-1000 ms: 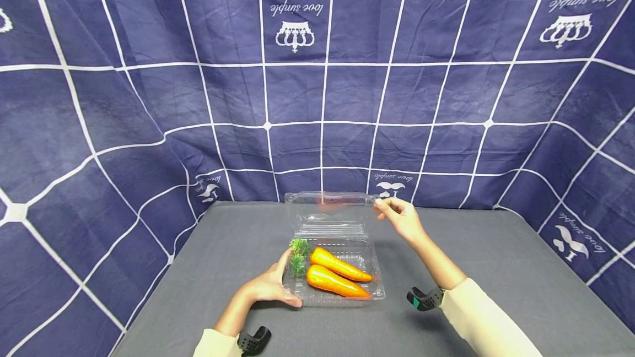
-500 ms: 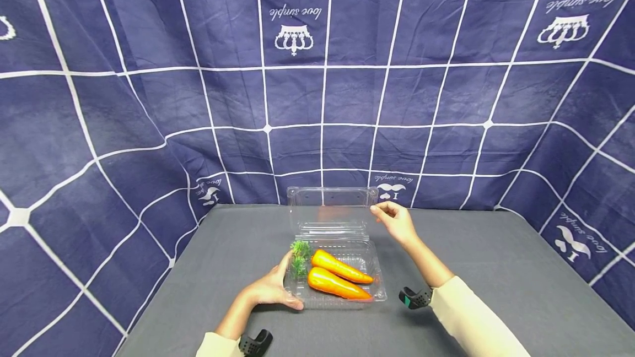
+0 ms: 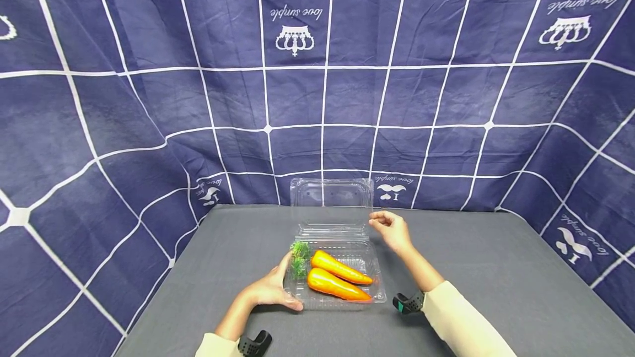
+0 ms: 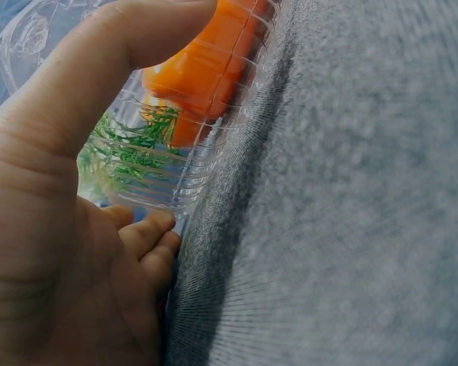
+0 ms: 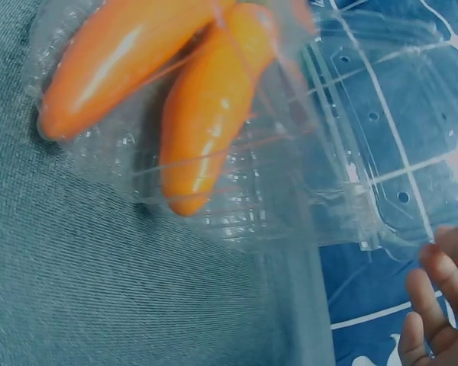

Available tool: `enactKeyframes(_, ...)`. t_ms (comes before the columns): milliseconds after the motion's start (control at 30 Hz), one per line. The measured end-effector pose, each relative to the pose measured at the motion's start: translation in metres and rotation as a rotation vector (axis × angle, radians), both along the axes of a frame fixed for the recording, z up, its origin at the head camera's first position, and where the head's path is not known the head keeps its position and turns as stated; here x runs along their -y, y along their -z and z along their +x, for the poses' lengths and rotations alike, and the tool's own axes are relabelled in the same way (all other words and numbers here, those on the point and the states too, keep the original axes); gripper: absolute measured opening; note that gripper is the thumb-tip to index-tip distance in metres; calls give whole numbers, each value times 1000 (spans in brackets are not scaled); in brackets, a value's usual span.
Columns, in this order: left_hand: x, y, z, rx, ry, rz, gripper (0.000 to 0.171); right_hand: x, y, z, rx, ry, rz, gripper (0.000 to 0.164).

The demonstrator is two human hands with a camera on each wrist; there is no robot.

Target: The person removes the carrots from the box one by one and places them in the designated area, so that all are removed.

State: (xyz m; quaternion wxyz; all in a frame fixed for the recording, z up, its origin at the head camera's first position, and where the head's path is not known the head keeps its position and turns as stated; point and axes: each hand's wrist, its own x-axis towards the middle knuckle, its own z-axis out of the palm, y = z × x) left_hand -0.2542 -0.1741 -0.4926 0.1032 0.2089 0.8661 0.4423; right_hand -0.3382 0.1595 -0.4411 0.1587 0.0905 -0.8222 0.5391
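Observation:
Two shiny orange carrots [image 3: 337, 285] with feathery green tops [image 3: 300, 252] lie side by side in a clear plastic clamshell container [image 3: 379, 296]. Its see-through lid [image 3: 331, 186] is raised and leans away at the back. With the thumb at the front and the fingers along the left side, my left hand [image 3: 270, 289] holds the base at its left end. My right hand [image 3: 395, 232] is beside the lid's right edge, fingers loosely bent and pinching nothing. In the right wrist view its fingertips are close to the lid's corner; whether they touch cannot be told.
The container stands on a grey cloth-covered table [image 3: 471, 269]. Behind and at both sides hangs a dark blue curtain [image 3: 357, 92] with white grid lines. A dark band with a small device [image 3: 408, 303] is on the right wrist, another [image 3: 255, 344] on the left.
The lid has tipped farther back. My right hand has let go of its corner and moved slightly down and left. My left hand and the carrots have stayed in place.

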Motion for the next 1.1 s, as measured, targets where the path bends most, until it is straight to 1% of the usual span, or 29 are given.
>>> enactKeyframes(133, -1, 0, 0, -8, -3, -1, 131, 1, 5, -1, 1, 35, 29, 20)
enactKeyframes(267, -1, 0, 0, 3, -9, -1, 131, 2, 8, -1, 6, 45, 43, 21)
enactKeyframes(567, -1, -2, 2, -7, -15, -24, 130, 6, 10, 0, 99, 45, 3, 24)
enactKeyframes(700, -2, -2, 3, -14, -11, -27, 129, 7, 10, 1, 133, 34, -9, 28)
enactKeyframes(933, -3, -3, 3, -14, -9, -23, 128, 9, 11, 2, 218, 38, -20, 31)
enactKeyframes(1067, -1, -2, 2, -25, -3, -21, 128, 9, 14, 5, 203, 1, -64, 32)
enactKeyframes(1100, -1, -1, 2, -30, -1, -21, 128, 8, 15, 5, 176, -21, -85, 31)
